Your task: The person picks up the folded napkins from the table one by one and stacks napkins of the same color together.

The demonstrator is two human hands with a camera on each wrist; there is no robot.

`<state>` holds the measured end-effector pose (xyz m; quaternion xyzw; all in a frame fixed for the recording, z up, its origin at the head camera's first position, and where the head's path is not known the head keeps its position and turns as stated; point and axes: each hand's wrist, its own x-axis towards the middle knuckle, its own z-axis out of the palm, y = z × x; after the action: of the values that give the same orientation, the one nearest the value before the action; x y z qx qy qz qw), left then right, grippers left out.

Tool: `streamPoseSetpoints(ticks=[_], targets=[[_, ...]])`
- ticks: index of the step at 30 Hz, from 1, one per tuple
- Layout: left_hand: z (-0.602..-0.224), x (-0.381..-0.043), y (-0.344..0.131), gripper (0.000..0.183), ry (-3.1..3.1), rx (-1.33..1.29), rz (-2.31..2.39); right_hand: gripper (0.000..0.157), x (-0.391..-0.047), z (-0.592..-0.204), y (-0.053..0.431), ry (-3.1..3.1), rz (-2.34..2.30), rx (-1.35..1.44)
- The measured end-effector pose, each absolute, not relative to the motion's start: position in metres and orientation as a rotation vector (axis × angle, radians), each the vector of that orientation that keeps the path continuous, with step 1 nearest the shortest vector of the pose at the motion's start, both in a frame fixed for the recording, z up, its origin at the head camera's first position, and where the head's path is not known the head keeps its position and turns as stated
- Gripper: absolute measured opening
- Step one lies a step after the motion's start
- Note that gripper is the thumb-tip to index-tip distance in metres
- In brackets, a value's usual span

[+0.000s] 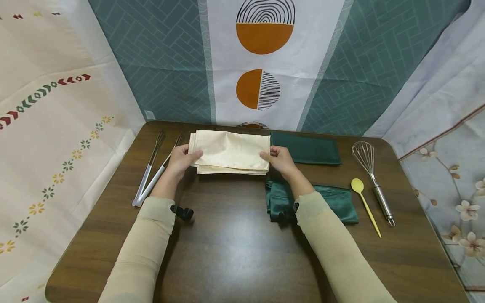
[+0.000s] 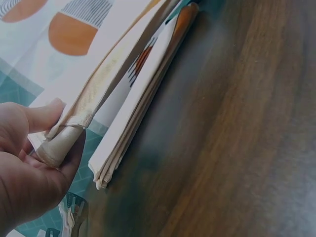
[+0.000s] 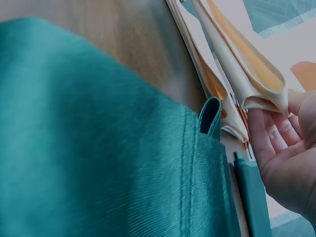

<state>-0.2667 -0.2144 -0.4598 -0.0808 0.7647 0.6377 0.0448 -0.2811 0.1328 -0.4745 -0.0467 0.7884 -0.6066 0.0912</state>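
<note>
A folded cream cloth [image 1: 229, 147] stretches between both hands, held up by its short ends. At its left end the left hand [image 1: 181, 160] pinches it, thumb on top and fingers underneath. The right hand [image 1: 281, 160] grips the opposite end the same way. Under it, a second folded cream cloth [image 2: 131, 116] lies on the table in several layers, with a gap between the two in the left wrist view. A flat-folded dark green cloth [image 1: 307, 148] lies just right of the right hand. Below the right wrist is a looser, wrinkled green cloth [image 1: 337, 202], large in the right wrist view.
Long tongs [image 1: 149, 172] with pale handles lie at the left of the brown wooden table [image 1: 227, 252]. At the right are a yellow spoon [image 1: 365, 206] and a metal whisk [image 1: 375, 185]. A patterned curtain [image 1: 166, 63] hangs behind the table's back edge.
</note>
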Motion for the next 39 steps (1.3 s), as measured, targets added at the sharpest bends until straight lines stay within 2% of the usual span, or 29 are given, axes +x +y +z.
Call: streamPoseSetpoints(ticks=[12, 26, 39], targets=[[-0.458, -0.282, -0.211, 0.048, 2.326, -0.299, 1.938, 0.034, -0.294, -0.475, 0.126, 2.291, -1.856, 0.044], [-0.465, -0.304, -0.212, 0.052, 2.299, -0.379, 1.979, 0.036, -0.313, -0.474, 0.121, 2.288, -1.826, 0.102], [-0.466, -0.319, -0.214, 0.040, 2.386, -0.349, 2.017, 0.037, -0.329, -0.471, 0.110, 2.298, -1.802, 0.088]])
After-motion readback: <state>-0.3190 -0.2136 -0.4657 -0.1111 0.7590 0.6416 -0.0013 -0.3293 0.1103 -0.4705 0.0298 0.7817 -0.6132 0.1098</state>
